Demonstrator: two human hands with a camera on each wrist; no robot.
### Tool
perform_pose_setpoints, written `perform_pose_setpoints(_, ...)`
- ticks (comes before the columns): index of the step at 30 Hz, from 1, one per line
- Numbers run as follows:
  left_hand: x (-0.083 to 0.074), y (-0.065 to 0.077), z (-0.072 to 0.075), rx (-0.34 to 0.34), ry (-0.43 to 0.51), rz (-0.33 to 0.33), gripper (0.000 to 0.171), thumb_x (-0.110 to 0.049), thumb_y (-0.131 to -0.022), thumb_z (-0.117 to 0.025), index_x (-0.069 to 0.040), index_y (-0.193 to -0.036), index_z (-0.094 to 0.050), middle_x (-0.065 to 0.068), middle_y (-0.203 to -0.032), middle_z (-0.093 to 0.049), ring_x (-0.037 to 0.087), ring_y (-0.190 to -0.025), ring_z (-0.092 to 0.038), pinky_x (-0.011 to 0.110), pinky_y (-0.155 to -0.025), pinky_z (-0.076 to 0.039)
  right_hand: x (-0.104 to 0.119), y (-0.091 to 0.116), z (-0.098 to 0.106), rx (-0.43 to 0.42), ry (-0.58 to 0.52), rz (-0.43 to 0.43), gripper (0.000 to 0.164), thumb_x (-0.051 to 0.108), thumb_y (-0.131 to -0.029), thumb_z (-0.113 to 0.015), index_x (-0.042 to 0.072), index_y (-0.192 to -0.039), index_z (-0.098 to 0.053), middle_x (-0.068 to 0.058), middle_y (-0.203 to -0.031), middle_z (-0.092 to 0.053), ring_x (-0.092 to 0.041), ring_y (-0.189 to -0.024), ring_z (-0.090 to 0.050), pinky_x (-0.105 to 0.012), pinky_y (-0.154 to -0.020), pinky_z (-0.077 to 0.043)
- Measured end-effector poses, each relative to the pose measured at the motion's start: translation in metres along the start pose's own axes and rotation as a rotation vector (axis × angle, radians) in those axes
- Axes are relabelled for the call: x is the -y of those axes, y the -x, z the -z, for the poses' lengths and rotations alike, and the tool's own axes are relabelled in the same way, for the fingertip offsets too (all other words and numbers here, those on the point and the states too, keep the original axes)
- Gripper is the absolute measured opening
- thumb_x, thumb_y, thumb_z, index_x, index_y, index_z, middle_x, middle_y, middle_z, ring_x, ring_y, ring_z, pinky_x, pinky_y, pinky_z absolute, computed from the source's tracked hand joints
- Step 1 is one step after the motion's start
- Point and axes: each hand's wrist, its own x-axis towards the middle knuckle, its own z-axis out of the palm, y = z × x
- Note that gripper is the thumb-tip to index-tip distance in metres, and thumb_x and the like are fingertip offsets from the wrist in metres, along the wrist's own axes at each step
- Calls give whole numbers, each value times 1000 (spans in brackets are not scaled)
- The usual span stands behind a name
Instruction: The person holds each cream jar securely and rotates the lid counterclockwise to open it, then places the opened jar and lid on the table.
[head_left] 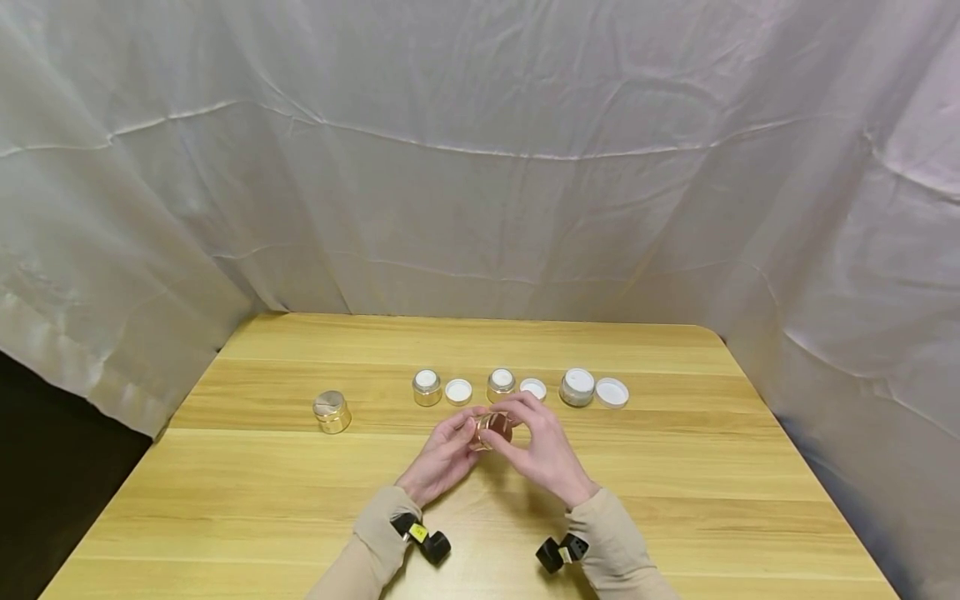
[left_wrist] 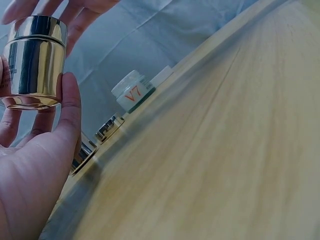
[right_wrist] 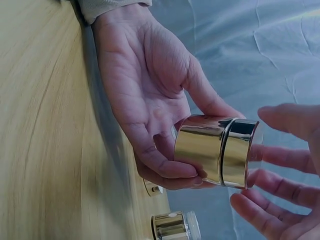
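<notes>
A shiny gold jar (head_left: 482,433) with its lid on is held above the table. My left hand (head_left: 442,457) grips the jar's body, its thumb and fingers wrapped round the side, as the left wrist view shows. At the lid (right_wrist: 238,152), the fingers of my right hand (head_left: 543,446) are curled around the rim, thumb on one side and fingers on the other. A narrow dark seam runs between lid and body in the right wrist view. In the head view the jar lies tipped sideways, its lid end toward my right hand.
Behind the hands, two gold jars (head_left: 427,388) (head_left: 501,384) and a wider jar marked V7 (left_wrist: 135,94) stand with white tops showing. White-lined lids (head_left: 458,392) (head_left: 532,389) (head_left: 612,392) lie beside them. Another gold jar (head_left: 332,412) stands at the left, its lid on. Grey cloth (head_left: 480,167) hangs around the wooden table (head_left: 225,500).
</notes>
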Motion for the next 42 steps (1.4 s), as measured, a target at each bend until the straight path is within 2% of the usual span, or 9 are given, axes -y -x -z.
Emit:
perform_pose_setpoints(5, 1, 0, 1, -1, -14, -7, 20, -20, -104, -53, -20, -122, -61, -5, -117, -61, 4, -100, -61, 17, -97, -53, 0, 0, 1, -40, -22, -16, 33, 20, -84, -82, 6, -112, -71, -9, -103, -70, -21, -83, -68, -28, -75, -61)
perform_pose_setpoints(10, 1, 0, 1, 3, -29, -6, 20, -21, -104, -52, -23, -122, -61, -8, -114, -61, 2, -97, -59, 17, -94, -53, -1, -1, 1, -28, -29, 2, 32, 19, -83, -82, 3, -108, -72, -11, -100, -71, -21, -81, -68, -26, -72, -62)
perform_pose_setpoints(13, 1, 0, 1, 5, -25, -8, 20, -20, -104, -52, -22, -123, -61, -6, -118, -60, 2, -98, -59, 16, -94, -53, -2, -1, 1, -2, -30, 18, 31, 17, -82, -83, 5, -109, -72, -10, -102, -71, -22, -84, -69, -27, -75, -62)
perform_pose_setpoints(19, 1, 0, 1, 12, -5, -18, 21, -17, -105, -50, -20, -123, -61, -3, -122, -61, 3, -102, -61, 16, -95, -54, -2, 0, 2, 29, 2, 63, 34, 15, -81, -83, 9, -113, -73, -4, -113, -69, -22, -103, -67, -35, -91, -59)
perform_pose_setpoints(27, 1, -1, 0, 11, -12, -18, 21, -17, -105, -50, -19, -123, -60, -5, -117, -63, 4, -101, -63, 16, -96, -54, 0, 0, 2, -6, -20, -44, 34, 21, -85, -80, 4, -113, -71, -9, -107, -69, -23, -91, -68, -32, -80, -62)
perform_pose_setpoints(31, 1, -1, -1, 2, -19, -18, 20, -18, -105, -50, -19, -123, -60, -6, -115, -63, 4, -102, -63, 17, -96, -54, 0, 0, 2, -16, -34, -62, 31, 21, -85, -80, 3, -110, -71, -12, -100, -69, -21, -84, -68, -30, -75, -63)
perform_pose_setpoints(37, 1, -1, 0, -12, -27, -4, 19, -18, -105, -51, -19, -122, -60, -6, -116, -62, 4, -101, -62, 16, -95, -54, 0, 0, 2, -2, -58, -22, 29, 16, -83, -82, 3, -107, -72, -12, -99, -70, -22, -82, -68, -28, -73, -63)
perform_pose_setpoints(42, 0, 0, 1, -1, -18, -4, 20, -17, -105, -51, -20, -122, -61, -4, -120, -61, 4, -104, -62, 16, -95, -53, -1, 0, 4, 27, -40, 41, 33, 12, -80, -83, 4, -110, -72, -9, -106, -70, -25, -90, -69, -32, -79, -63)
